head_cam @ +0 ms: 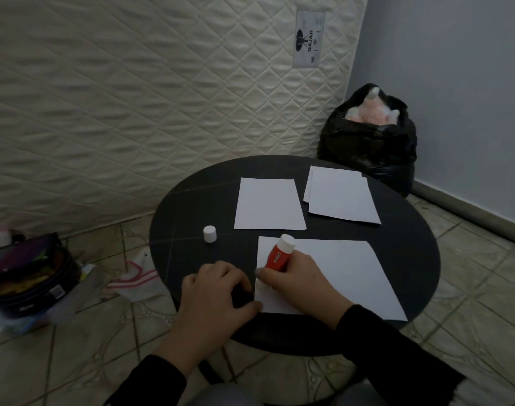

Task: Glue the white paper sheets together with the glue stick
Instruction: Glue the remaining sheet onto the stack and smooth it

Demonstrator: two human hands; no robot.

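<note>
Glue stick held over nearest paper sheet on round black table.

Floor at far left carries an open dark case (pixel 24 276) with coloured contents; a quilted mattress (pixel 133 98) stands behind. On the table (pixel 191 200), a white cap (pixel 210 234) stands upright, apart from the sheets. Left hand (pixel 218 291) has fingers curled loosely, fingertips resting at the left edge of the nearest sheet (pixel 338 273). Right hand (pixel 291 276) grips the red glue stick (pixel 281 254), fingers wrapped round its barrel, white end pointing up and away. Behind lie a single sheet (pixel 268 203) and, to its right, an overlapping stack of sheets (pixel 341 197). A black bag (pixel 370 142) sits on the floor beyond the table.
</note>
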